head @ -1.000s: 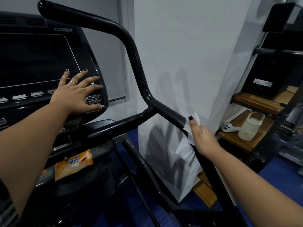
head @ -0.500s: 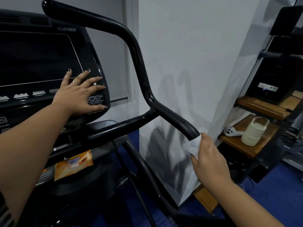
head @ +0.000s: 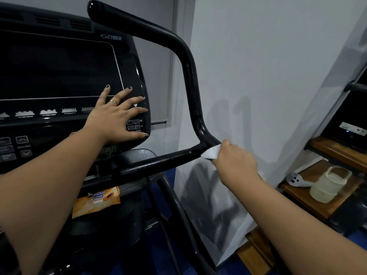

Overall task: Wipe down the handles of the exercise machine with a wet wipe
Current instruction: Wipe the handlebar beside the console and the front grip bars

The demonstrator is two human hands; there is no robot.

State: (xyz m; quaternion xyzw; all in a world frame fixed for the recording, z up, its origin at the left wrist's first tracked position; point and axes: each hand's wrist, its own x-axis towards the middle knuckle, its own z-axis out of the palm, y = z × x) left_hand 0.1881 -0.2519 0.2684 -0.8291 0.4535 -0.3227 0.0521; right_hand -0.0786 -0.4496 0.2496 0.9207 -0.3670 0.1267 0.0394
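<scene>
White wipe [head: 211,153] in right hand [head: 236,162].

Left hand [head: 117,118] lies flat, fingers spread; right hand [head: 236,163] curls in a grip.

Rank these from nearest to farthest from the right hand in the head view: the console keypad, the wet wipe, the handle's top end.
1. wet wipe: gripped in the right hand itself.
2. console keypad: off to the left, slightly higher.
3. handle's top end: far up and to the left, at the top of the view.
</scene>
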